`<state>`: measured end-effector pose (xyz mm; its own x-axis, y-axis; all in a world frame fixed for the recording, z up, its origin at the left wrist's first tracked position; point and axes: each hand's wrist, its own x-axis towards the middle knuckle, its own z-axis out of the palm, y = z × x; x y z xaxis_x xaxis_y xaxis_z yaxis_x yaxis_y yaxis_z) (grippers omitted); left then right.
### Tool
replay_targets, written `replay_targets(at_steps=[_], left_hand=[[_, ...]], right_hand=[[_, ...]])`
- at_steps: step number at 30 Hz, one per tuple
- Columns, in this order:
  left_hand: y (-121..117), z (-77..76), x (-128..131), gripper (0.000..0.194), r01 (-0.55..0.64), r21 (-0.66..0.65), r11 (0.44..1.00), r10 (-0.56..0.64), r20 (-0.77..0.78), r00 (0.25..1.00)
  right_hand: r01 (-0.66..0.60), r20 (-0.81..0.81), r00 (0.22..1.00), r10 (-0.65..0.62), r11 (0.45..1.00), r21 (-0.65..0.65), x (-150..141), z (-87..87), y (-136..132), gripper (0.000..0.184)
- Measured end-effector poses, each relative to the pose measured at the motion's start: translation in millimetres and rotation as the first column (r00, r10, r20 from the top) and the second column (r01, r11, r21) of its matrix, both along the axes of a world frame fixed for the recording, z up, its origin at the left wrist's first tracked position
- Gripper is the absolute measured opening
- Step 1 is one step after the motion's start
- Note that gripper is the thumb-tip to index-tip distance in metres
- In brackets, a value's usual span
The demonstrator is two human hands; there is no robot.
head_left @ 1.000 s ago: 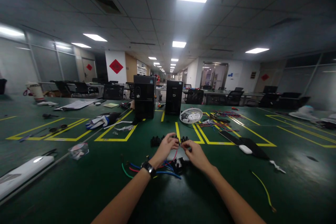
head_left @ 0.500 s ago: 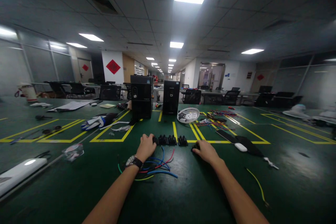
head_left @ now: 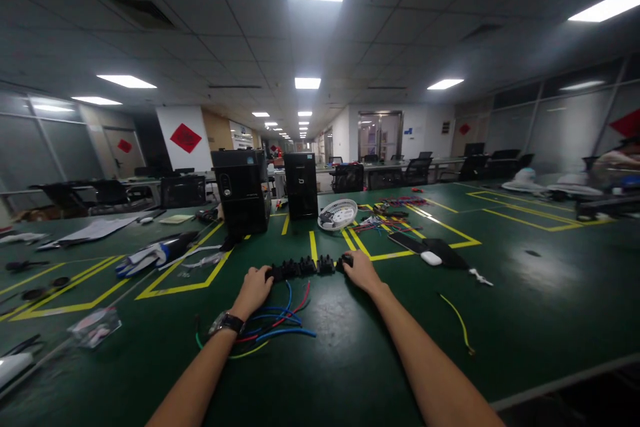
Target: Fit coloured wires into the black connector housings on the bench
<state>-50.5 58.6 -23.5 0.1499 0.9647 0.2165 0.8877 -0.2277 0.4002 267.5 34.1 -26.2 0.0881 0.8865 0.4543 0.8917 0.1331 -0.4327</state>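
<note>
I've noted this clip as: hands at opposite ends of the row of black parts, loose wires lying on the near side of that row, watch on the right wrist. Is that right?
Not quite: the head view shows the watch on the left wrist. The hands, left and right, are at opposite ends of the row of black parts, and the loose wires lie on its near side.

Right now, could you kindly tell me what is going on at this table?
A person's bare left hand is at the left end of a row of small black blocky parts on the green tabletop, and the bare right hand is at the right end. Whether either hand grips a part is unclear. Loose blue, red, green and yellow wires lie on the near side of the row.
</note>
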Motion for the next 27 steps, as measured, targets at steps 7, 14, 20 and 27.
replay_targets(at_steps=[7,14,20,27], left_hand=[[4,0.6,-1,0.042,0.032,0.009,0.999,-0.033,0.027,0.999],[13,4.2,-2,0.038,0.090,-0.008,0.996,-0.088,0.105,0.991],[24,17.5,36,0.021,0.216,-0.027,0.976,-0.200,0.276,0.940],[27,25.7,132,0.019,0.480,-0.039,0.877,-0.421,0.420,0.804]], right_hand=[[0.036,-0.040,0.999,-0.034,0.998,0.044,-6,-4.1,1,0.041],[0.015,-0.052,0.999,-0.009,0.995,0.102,-9,8.6,-12,0.033],[-0.236,0.044,0.972,0.232,0.956,0.173,-31,38.3,-43,0.026],[-0.552,0.259,0.810,0.526,0.833,0.033,-77,41.3,-76,0.018]])
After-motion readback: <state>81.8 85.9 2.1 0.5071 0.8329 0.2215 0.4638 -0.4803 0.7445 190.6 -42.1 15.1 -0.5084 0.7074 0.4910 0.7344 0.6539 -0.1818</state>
